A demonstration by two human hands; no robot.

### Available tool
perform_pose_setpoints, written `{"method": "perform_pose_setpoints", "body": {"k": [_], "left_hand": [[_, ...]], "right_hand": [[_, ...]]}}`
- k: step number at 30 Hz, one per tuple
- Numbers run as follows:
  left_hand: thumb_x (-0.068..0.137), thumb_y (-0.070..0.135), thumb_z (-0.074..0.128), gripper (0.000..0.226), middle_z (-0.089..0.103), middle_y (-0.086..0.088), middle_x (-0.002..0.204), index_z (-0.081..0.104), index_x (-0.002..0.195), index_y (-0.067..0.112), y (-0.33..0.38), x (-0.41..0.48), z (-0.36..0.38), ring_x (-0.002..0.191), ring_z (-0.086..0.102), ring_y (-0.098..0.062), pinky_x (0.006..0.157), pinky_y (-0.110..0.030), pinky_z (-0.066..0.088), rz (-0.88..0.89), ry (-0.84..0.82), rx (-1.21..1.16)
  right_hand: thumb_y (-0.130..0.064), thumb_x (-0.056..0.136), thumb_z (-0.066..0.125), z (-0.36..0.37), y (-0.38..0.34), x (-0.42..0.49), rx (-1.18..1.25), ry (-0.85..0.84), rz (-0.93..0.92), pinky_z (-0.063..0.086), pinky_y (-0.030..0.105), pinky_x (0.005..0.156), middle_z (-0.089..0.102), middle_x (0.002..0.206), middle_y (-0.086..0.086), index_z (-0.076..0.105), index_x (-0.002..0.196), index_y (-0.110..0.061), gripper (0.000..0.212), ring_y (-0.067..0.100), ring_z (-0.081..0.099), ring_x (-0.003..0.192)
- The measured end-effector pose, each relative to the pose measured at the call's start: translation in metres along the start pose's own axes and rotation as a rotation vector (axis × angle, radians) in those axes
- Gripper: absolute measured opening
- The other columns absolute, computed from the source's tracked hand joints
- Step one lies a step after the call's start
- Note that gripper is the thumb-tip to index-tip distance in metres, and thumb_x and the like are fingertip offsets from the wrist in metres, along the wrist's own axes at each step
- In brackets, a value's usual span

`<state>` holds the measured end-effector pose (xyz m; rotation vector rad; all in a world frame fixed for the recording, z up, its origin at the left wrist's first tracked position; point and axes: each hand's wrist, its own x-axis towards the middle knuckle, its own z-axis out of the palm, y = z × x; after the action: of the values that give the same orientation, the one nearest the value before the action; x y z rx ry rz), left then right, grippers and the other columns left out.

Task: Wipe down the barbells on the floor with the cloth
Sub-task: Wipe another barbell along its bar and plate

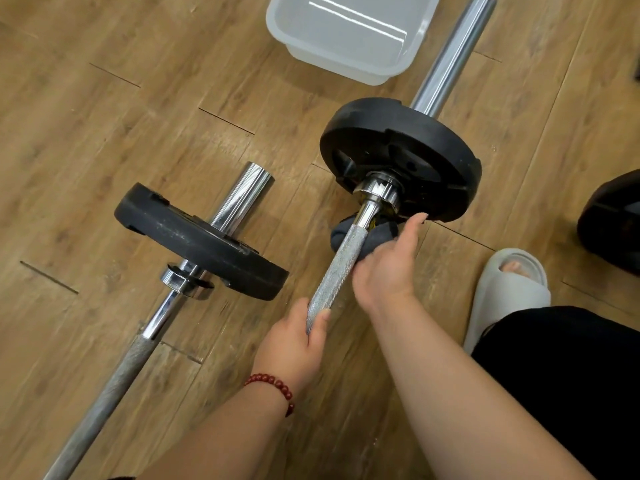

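On the floor at our left lies one barbell (194,237), no hand on it. Beside it, our left hand (294,341) is curled round the knurled shaft of the second barbell (341,261), thumb on top. Just up the shaft from that grip, our right hand (384,261) clasps the dark cloth (346,233) against the bar, close below the collar and black plate (401,157). Farther right sits a pale slipper (509,289).
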<state>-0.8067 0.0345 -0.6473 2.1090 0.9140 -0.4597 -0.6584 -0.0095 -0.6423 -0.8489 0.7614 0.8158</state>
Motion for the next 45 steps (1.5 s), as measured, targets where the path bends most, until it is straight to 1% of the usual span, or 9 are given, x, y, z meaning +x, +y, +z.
{"method": "perform_pose_setpoints", "body": {"k": [3, 6, 8, 12, 26, 30, 33, 38, 45], "left_hand": [[0.097, 0.049, 0.03, 0.033, 0.056, 0.005, 0.072, 0.042, 0.116, 0.025, 0.0, 0.0, 0.001, 0.059, 0.055, -0.01, 0.048, -0.024, 0.04, 0.002, 0.01, 0.009], [0.097, 0.049, 0.029, 0.034, 0.056, 0.005, 0.071, 0.042, 0.115, 0.024, 0.0, -0.001, 0.001, 0.057, 0.054, -0.01, 0.048, -0.025, 0.041, 0.009, 0.018, 0.015], [0.097, 0.049, 0.03, 0.033, 0.055, 0.005, 0.07, 0.042, 0.115, 0.024, 0.0, 0.0, 0.001, 0.055, 0.052, -0.009, 0.047, -0.024, 0.04, 0.003, 0.016, 0.019], [0.097, 0.049, 0.03, 0.036, 0.054, 0.007, 0.069, 0.042, 0.119, 0.023, 0.0, -0.001, 0.001, 0.054, 0.05, -0.007, 0.045, -0.019, 0.033, 0.0, 0.017, 0.013], [0.097, 0.05, 0.029, 0.035, 0.053, 0.007, 0.069, 0.041, 0.117, 0.024, -0.001, 0.0, 0.0, 0.053, 0.049, -0.005, 0.045, -0.02, 0.036, -0.003, -0.002, 0.031], [0.098, 0.048, 0.031, 0.028, 0.053, 0.006, 0.067, 0.041, 0.11, 0.025, 0.0, 0.0, -0.001, 0.051, 0.048, -0.006, 0.044, -0.02, 0.035, -0.008, -0.006, 0.015], [0.098, 0.049, 0.03, 0.026, 0.052, 0.006, 0.067, 0.04, 0.105, 0.026, 0.001, -0.002, -0.003, 0.053, 0.049, -0.007, 0.045, -0.022, 0.033, -0.015, -0.011, 0.032], [0.097, 0.05, 0.029, 0.028, 0.051, 0.007, 0.068, 0.039, 0.107, 0.026, 0.001, -0.003, -0.002, 0.055, 0.049, -0.009, 0.046, -0.025, 0.031, -0.022, -0.004, 0.06], [0.097, 0.049, 0.03, 0.022, 0.05, 0.008, 0.069, 0.036, 0.101, 0.029, 0.002, -0.004, -0.003, 0.057, 0.049, -0.006, 0.046, -0.023, 0.031, -0.002, -0.007, 0.042]], "right_hand": [[-0.087, 0.077, 0.026, -0.011, -0.009, 0.008, 0.198, -0.071, 0.042, 0.016, 0.046, 0.118, 0.047, 0.142, 0.015, 0.04, 0.143, -0.01, 0.102, 0.029, 0.032, 0.139], [-0.067, 0.09, 0.04, -0.011, -0.003, 0.011, 0.242, -0.026, 0.043, 0.03, 0.047, 0.111, 0.052, 0.135, 0.016, 0.041, 0.141, -0.011, 0.076, 0.029, 0.046, 0.129], [-0.046, 0.092, 0.056, -0.006, 0.002, 0.012, 0.021, 0.023, 0.011, 0.047, 0.038, 0.095, 0.06, 0.121, 0.011, 0.051, 0.131, -0.012, 0.052, 0.023, 0.06, 0.109], [-0.041, 0.086, 0.065, 0.004, -0.006, 0.025, -0.282, 0.047, -0.028, 0.056, 0.039, 0.081, 0.065, 0.117, 0.013, 0.048, 0.132, -0.009, 0.059, 0.025, 0.067, 0.1], [-0.045, 0.083, 0.066, 0.004, -0.005, 0.026, -0.131, 0.008, 0.071, 0.055, 0.033, 0.066, 0.073, 0.095, 0.01, 0.061, 0.111, -0.009, 0.046, 0.021, 0.072, 0.081], [-0.037, 0.088, 0.062, -0.011, 0.01, 0.013, -0.321, -0.027, 0.118, 0.053, 0.033, 0.075, 0.066, 0.109, 0.009, 0.055, 0.117, -0.014, 0.038, 0.021, 0.065, 0.096], [-0.03, 0.09, 0.062, -0.007, -0.007, 0.017, -0.417, -0.043, 0.036, 0.055, 0.035, 0.072, 0.067, 0.1, 0.008, 0.056, 0.107, -0.015, 0.023, 0.02, 0.068, 0.086], [-0.042, 0.081, 0.069, 0.003, -0.002, 0.018, -0.199, 0.066, 0.078, 0.056, 0.034, 0.068, 0.066, 0.116, 0.014, 0.052, 0.128, -0.01, 0.059, 0.022, 0.068, 0.096], [-0.041, 0.088, 0.063, -0.007, 0.007, 0.007, -0.417, 0.069, 0.059, 0.055, 0.037, 0.07, 0.068, 0.103, 0.01, 0.057, 0.107, -0.013, 0.035, 0.022, 0.068, 0.089]]}}
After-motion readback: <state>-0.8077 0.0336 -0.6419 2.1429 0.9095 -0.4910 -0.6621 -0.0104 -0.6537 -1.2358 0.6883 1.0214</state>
